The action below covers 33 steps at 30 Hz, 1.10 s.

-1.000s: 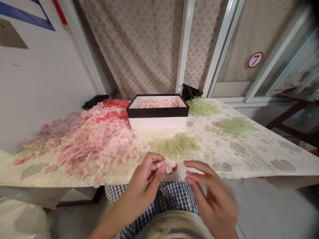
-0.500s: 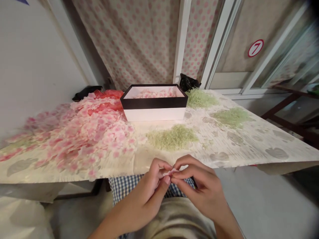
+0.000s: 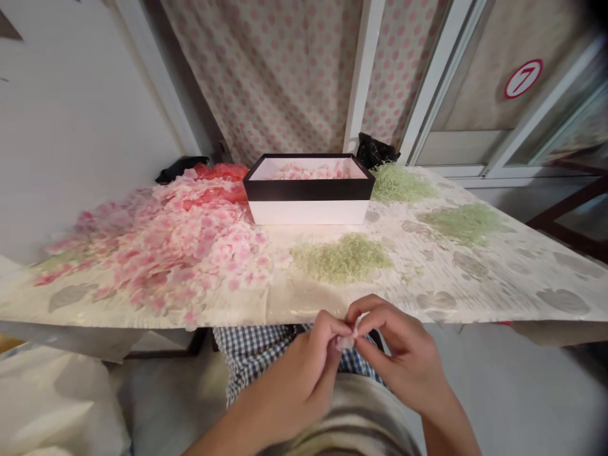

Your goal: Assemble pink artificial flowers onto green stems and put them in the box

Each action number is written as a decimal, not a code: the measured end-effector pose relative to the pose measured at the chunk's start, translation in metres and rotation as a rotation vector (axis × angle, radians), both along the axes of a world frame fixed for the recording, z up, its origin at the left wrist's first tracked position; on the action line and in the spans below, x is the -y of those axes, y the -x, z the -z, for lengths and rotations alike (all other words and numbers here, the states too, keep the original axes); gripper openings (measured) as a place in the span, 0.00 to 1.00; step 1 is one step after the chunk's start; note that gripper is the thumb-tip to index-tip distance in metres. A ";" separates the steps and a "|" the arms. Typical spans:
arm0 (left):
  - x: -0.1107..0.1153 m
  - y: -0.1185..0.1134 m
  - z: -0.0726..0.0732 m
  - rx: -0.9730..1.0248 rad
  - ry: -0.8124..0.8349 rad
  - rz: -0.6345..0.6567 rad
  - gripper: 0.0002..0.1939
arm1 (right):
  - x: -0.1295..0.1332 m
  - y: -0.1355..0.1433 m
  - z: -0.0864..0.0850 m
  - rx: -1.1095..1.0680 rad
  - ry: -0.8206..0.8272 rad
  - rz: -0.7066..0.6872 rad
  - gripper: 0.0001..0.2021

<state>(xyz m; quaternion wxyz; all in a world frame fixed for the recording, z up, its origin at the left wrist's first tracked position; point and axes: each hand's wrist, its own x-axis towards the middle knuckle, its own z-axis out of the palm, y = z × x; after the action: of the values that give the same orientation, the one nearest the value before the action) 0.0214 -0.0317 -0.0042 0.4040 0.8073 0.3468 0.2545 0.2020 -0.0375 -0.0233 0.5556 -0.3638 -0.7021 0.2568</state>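
Observation:
Between my fingertips, just in front of the table's near edge, is a small pale pink flower petal piece (image 3: 347, 342). My left hand (image 3: 311, 354) pinches it from the left. From the right, the thumb and fingers of my right hand (image 3: 399, 345) close on its other side, and the two hands touch or nearly touch. Part of the piece is hidden behind the fingers. On the table ahead lies a tuft of small green stems (image 3: 342, 256). To the left spreads a large heap of pink and white artificial petals (image 3: 190, 240).
A white box with a black rim (image 3: 308, 190) holds more pink petals. Further green tufts lie right of it (image 3: 399, 182) and farther right (image 3: 468, 221). Behind are a black bag (image 3: 375, 151) and red plastic (image 3: 221, 172). A white sack (image 3: 57, 399) sits low at left.
The view has turned left, so the table things appear farther right. My hands stay together, and the petal piece between them has been turned and shows more below the fingertips.

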 end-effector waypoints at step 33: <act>-0.063 0.053 0.015 -0.248 -0.616 -0.676 0.09 | -0.003 -0.010 0.012 0.156 -0.026 0.020 0.11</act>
<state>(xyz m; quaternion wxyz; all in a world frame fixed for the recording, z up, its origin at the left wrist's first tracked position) -0.0319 0.0310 -0.0188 -0.0043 0.7557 0.5441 0.3646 0.2119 -0.0349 -0.0355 0.5063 -0.3823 -0.7431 0.2129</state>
